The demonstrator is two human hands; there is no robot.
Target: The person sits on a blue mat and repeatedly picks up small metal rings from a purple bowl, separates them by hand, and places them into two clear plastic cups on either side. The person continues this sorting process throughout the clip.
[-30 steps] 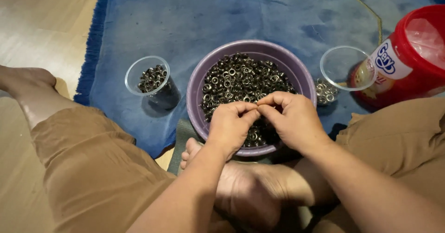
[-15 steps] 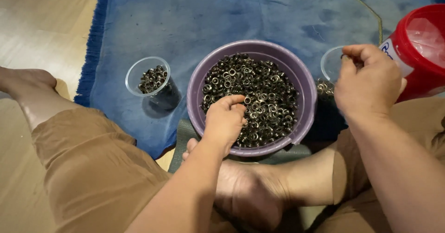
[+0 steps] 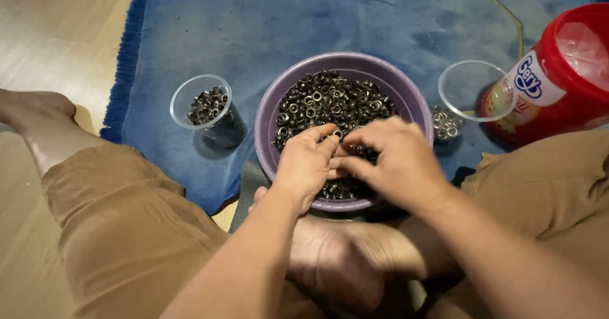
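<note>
Both hands met over the purple bowl [image 3: 273,128] of metal eyelets [image 3: 323,106]. The left hand [image 3: 306,163] and right hand [image 3: 396,160] had fingers curled together, fingertips touching; what they pinched could not be made out.

head camera, looking steeply down, close over lap and floor

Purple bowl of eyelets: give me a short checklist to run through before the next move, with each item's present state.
1. Both hands over the round purple plastic bowl: ok, left hand and right hand meet above the small dark metal eyelets.
2. Grip on an eyelet: cannot tell, fingertips hide it.
3. Left clear plastic cup upright: ok, partly filled.
4. Right clear plastic cup upright: ok.
5. Red plastic tub clear of the hands: ok.
</note>
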